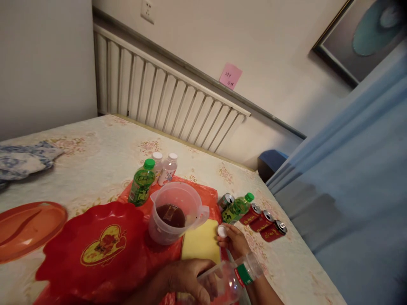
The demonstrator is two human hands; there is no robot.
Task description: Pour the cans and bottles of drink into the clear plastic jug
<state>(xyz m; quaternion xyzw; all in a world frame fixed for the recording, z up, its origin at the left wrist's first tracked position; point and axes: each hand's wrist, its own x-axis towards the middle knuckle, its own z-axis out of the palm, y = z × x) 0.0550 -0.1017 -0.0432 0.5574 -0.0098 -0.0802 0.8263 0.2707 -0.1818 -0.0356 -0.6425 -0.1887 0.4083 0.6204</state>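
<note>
My left hand [189, 277] is wrapped round a clear plastic bottle [227, 277] with a green and red label band. The bottle lies tilted on its side, its mouth pointing right, and no liquid shows in it. Beyond it, my right hand [238, 240] pinches a white bottle cap [222, 231] between thumb and fingers. The bottle's neck hides part of my right forearm. A yellow cloth [201, 242] lies flat beneath the hands. Just behind it stands a translucent measuring jug [165, 235], partly filled with dark brown liquid, its handle towards the right.
A red scalloped tray [68, 241] and an orange dish [47, 216] lie left. Behind the jug stand a green-capped bottle [141, 184] and two white-capped bottles [167, 170]. Right are another green bottle [237, 209], a can [226, 202] and three red cans [263, 221].
</note>
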